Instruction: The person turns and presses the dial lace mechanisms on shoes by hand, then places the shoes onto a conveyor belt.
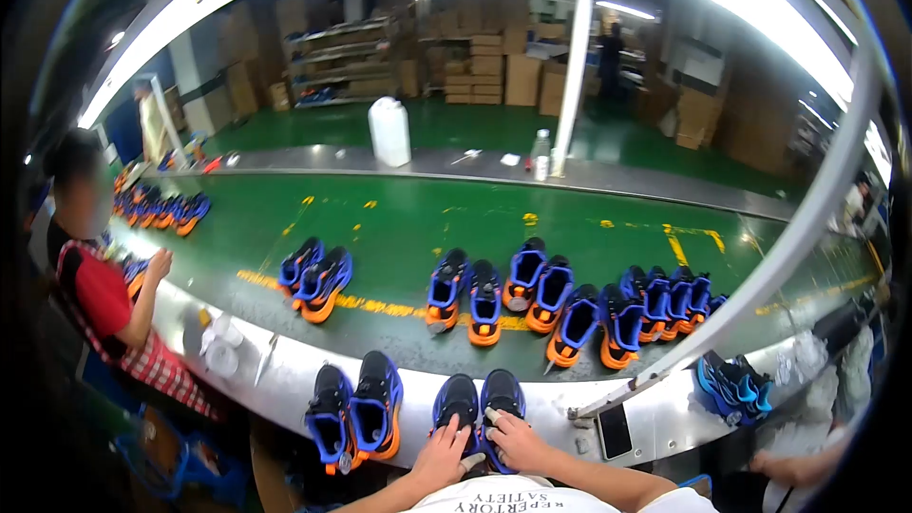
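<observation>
Two black and blue shoes stand side by side on the metal ledge at the bottom centre. On the left shoe (457, 393) rests my left hand (443, 456), its fingers apart over the upper. My right hand (514, 439) lies on the right shoe (502, 389), fingers spread, with pale coverings on some fingertips. The heels of both shoes are partly hidden by my hands. Just left of them is another pair with orange soles (376, 404), which neither hand touches.
More shoes (484, 304) stand in pairs along the green belt (399, 218). On the metal ledge (237, 389) are a phone (615, 431) and blue shoes (733, 388). A slanted white post (760, 275) rises at right. A person in red (104, 294) stands at left.
</observation>
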Motion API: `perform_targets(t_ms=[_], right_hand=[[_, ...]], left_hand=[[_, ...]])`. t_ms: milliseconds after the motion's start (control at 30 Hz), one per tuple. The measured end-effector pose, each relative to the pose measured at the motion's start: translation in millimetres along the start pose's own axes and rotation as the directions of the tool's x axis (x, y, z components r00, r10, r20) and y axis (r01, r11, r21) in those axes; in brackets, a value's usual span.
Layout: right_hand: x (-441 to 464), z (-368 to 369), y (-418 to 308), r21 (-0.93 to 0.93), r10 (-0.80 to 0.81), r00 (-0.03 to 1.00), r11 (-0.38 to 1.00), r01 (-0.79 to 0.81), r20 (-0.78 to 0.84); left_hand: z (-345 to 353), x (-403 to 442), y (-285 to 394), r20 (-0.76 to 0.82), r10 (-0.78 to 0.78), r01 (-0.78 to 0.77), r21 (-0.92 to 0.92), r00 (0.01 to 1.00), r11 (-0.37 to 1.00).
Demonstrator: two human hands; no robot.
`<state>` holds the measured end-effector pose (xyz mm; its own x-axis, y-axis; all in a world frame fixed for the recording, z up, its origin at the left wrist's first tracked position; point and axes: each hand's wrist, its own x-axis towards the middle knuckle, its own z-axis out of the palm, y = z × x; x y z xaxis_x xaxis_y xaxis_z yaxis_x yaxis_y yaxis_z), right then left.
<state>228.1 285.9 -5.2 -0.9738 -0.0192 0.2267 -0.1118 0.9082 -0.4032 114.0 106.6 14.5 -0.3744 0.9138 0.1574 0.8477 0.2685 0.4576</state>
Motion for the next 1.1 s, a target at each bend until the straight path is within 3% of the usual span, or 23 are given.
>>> perform_targets(t_ms=[67,100,133,167,200,267,400,433,533,567,667,700,800,933,967,1000,1067,1100], right_hand=[[-5,1,8,0.293,0.131,0.991,0.947,-0.135,0.031],[-6,11,20,0.482,0.179,0.984,0.861,-0.164,0.015],[-3,6,18,0.653,0.221,0.975,0.737,-0.172,0.008],[-4,-1,12,0.778,0.351,0.936,0.591,-0.213,-0.011],[-8,-2,12,0.609,0.347,0.933,0.761,-0.223,-0.092],[-14,2,13,0.177,0.278,0.934,0.954,-0.242,-0.225],[-17,9,19,0.205,0.292,0.943,0.944,-0.258,-0.158],[-17,13,19,0.200,0.239,0.967,0.955,-0.218,-0.087],[-16,16,11,0.163,0.295,0.952,0.946,-0.279,-0.082],[-16,8,17,0.282,0.322,0.946,0.911,-0.301,-0.028],[-24,10,47,0.383,0.153,0.986,0.917,-0.114,-0.073],[-22,5,42,0.403,0.196,0.979,0.902,-0.156,-0.058],[-14,-14,17,0.111,0.372,0.928,0.921,-0.373,0.027],[-16,-19,36,0.222,0.290,0.954,0.928,-0.299,0.074],[-17,-20,37,0.213,0.282,0.954,0.931,-0.298,0.103],[-13,-27,30,0.187,0.346,0.921,0.907,-0.378,0.180],[-11,-14,21,0.016,0.420,0.895,0.904,-0.427,0.148],[-12,-17,20,0.047,0.440,0.883,0.891,-0.452,0.163]], left_hand=[[14,4,-27,0.086,0.159,-0.161,0.013,0.983,0.987],[11,13,-27,0.130,-0.057,0.077,-0.147,0.990,0.986],[-6,20,-12,0.167,-0.122,0.122,0.010,0.978,0.993],[2,22,-18,0.065,-0.042,0.041,0.011,0.997,0.999],[11,20,-24,-0.042,0.033,-0.033,0.017,0.999,0.999],[16,13,-17,-0.090,-0.043,0.027,-0.165,0.995,0.986],[22,19,-22,-0.089,-0.009,-0.018,-0.294,0.996,0.956],[25,18,-22,-0.048,0.012,-0.024,-0.254,0.999,0.967],[29,18,-17,-0.040,0.061,-0.066,-0.140,0.997,0.988],[30,19,-15,-0.085,0.044,-0.058,-0.170,0.995,0.984],[23,25,-9,-0.163,-0.150,0.094,-0.310,0.975,0.946],[31,24,-16,-0.136,-0.159,0.111,-0.305,0.978,0.946],[23,26,-24,0.047,-0.086,0.098,-0.407,0.995,0.908],[1,40,-12,0.181,-0.110,0.180,-0.441,0.977,0.879],[-7,38,4,0.008,-0.083,0.081,-0.359,0.996,0.930],[2,38,2,-0.030,-0.021,0.010,-0.335,0.999,0.942],[5,30,-7,0.040,0.020,-0.001,-0.430,0.999,0.903],[6,29,-7,0.042,0.041,-0.019,-0.436,0.998,0.900]])
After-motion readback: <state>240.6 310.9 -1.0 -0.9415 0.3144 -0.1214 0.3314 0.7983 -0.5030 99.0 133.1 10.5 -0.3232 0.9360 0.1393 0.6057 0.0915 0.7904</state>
